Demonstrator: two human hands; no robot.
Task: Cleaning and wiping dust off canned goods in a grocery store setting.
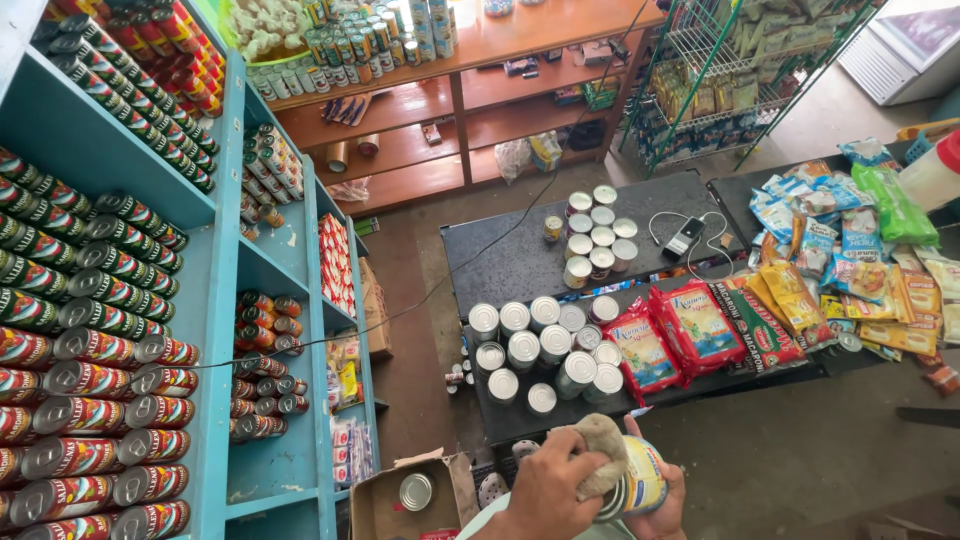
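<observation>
A can being wiped, close under the camera.

The left hand (545,495) presses a tan cloth (600,450) with curled fingers against a tin can (635,482), which the right hand (660,515) cradles from beneath, fingers wrapped around its lower side. Just left of them sits an open cardboard box (385,505) with 1 can inside. Beyond, a dark worktop (520,255) carries 2 clusters of silver-topped cans (545,345) and red packets (670,335). A blue shelf (215,300) stacked with cans stands at the left.
</observation>
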